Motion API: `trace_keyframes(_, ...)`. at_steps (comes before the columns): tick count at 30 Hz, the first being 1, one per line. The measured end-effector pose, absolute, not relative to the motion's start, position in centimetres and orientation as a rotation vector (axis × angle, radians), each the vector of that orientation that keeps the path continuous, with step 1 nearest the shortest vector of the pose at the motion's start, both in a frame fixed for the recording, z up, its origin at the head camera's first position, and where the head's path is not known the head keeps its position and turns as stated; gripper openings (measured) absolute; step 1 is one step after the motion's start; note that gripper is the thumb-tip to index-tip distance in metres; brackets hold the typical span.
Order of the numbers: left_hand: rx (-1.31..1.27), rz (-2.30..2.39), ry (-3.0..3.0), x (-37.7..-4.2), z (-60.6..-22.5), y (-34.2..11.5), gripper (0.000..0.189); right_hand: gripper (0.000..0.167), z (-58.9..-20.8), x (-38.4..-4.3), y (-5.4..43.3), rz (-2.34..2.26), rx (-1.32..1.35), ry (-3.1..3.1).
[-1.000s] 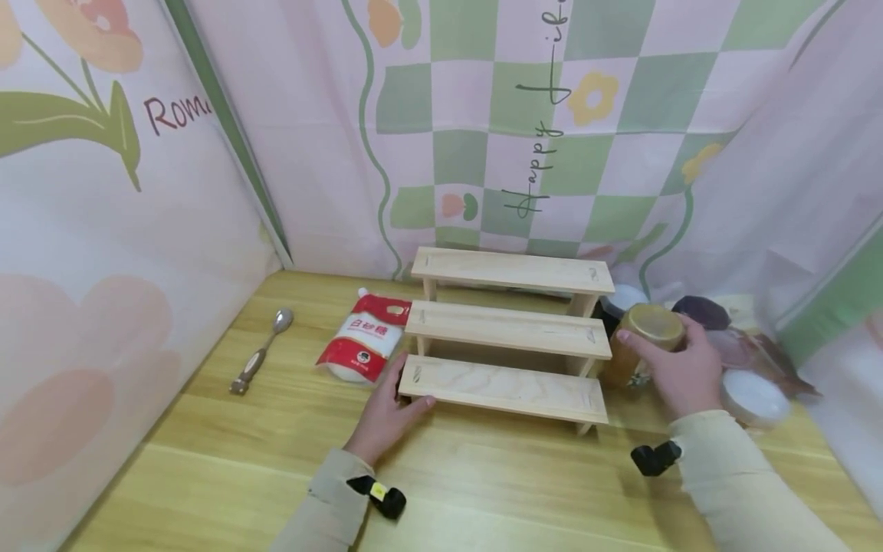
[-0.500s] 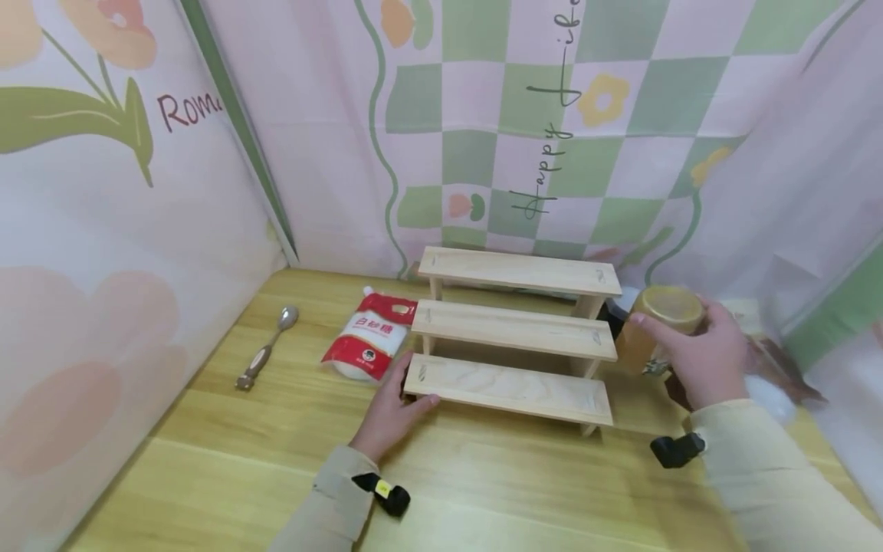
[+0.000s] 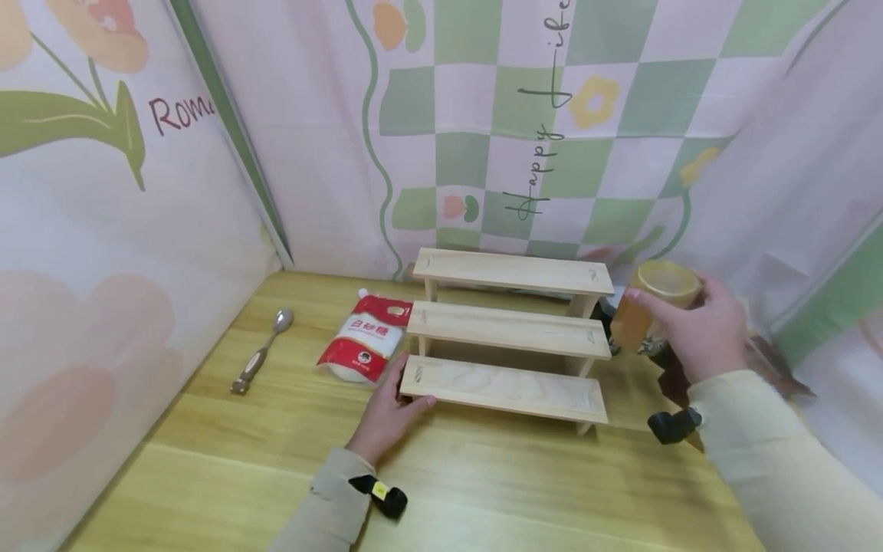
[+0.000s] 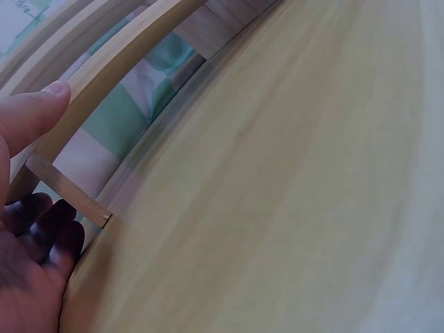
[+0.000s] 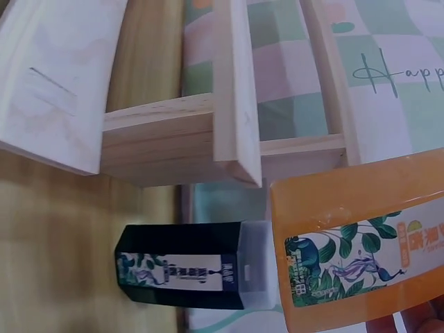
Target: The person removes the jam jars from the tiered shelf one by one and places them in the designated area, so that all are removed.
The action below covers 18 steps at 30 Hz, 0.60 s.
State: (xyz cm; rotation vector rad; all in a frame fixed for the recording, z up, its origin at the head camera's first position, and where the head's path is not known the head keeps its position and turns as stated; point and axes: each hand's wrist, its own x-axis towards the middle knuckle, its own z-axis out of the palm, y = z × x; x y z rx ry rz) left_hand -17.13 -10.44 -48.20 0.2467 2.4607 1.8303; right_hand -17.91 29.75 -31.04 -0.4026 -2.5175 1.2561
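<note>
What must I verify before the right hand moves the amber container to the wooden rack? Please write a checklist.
1. Right hand grips the amber container: ok.
2. Left hand holds the wooden rack at the lowest tier's left end: ok.
3. Dark container stands upright: ok.
4. Amber container is over a tier: not ok, it is to the rack's right.
5. Amber container is tightly closed: cannot tell.
</note>
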Motion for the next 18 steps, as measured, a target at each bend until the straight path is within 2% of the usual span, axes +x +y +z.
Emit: trace_keyframes(18,0.243,1.854,2.437,-17.1,-48.3,-10.4,0.095,0.109,-28.1,-19.1,29.4,1.344,-0.449,-2.495)
